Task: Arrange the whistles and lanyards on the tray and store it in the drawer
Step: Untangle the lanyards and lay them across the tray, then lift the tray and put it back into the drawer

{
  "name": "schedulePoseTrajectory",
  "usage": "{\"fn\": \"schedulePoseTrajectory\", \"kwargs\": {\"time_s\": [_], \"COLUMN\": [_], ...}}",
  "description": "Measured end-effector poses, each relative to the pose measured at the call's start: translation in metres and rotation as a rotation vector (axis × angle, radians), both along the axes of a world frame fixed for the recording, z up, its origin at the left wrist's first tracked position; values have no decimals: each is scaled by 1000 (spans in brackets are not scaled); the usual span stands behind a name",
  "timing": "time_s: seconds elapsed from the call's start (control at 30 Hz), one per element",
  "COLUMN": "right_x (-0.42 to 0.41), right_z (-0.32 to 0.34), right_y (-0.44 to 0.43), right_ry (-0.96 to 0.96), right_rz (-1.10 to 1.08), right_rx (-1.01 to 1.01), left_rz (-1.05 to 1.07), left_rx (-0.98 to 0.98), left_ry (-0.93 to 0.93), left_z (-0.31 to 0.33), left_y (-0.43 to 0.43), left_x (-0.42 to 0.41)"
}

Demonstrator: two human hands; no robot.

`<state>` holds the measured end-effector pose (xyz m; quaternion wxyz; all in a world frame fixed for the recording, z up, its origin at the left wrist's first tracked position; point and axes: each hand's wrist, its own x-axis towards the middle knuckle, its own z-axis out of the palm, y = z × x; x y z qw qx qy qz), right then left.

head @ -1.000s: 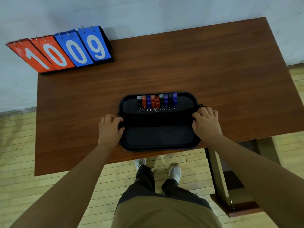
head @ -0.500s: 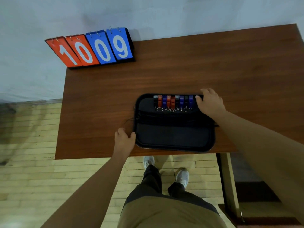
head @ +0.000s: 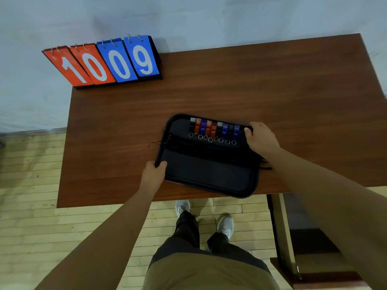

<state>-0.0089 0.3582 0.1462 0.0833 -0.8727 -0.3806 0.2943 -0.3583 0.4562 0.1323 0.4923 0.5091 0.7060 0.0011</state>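
Note:
A black tray [head: 209, 174] lies on the brown table [head: 230, 91], skewed, with its near right corner past the table's front edge. Several whistles [head: 213, 129] in black, red and blue stand in a row along the tray's far side, each with a small ring. Black lanyards [head: 209, 147] lie stretched across its middle, their ends spilling over both sides. My left hand [head: 154, 171] grips the tray's near left corner, thumb on the rim. My right hand [head: 260, 139] grips the far right corner.
A flip scoreboard [head: 104, 61] showing 10 and 09 stands at the table's far left corner against the wall. A table leg [head: 282, 233] and a dark lower shelf [head: 314, 241] are under the table at the right. My legs and shoes stand on the wooden floor.
My hands shifted from the tray's two sides to opposite corners. The tray has turned clockwise and slid toward the front edge, its near right corner now overhanging.

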Motion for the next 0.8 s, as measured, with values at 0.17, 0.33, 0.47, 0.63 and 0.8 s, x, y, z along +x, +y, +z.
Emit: {"fn": "schedulePoseTrajectory", "kwargs": {"time_s": [0.17,0.33,0.47,0.63,0.8], "right_x": [-4,-11,-19,-31,-41], "right_z": [-2,-2,-5,-11,-17], "right_y": [-17,-37,-51,-69,-81], "right_ry": [36,36,29,38,112], "right_rz": [-72,-139,-167,-204,-316], "right_rx": [29,93,72,23,33], "left_rz": [108,266,330,296,206], "left_rx": [63,17,-44,-55,-91], "left_ry": [-19,-154,-277,-328,-396], "left_z": [4,4,0,4,-9], "left_y": [24,43,48,34,24], "left_x": [13,22,28,39,33]}}
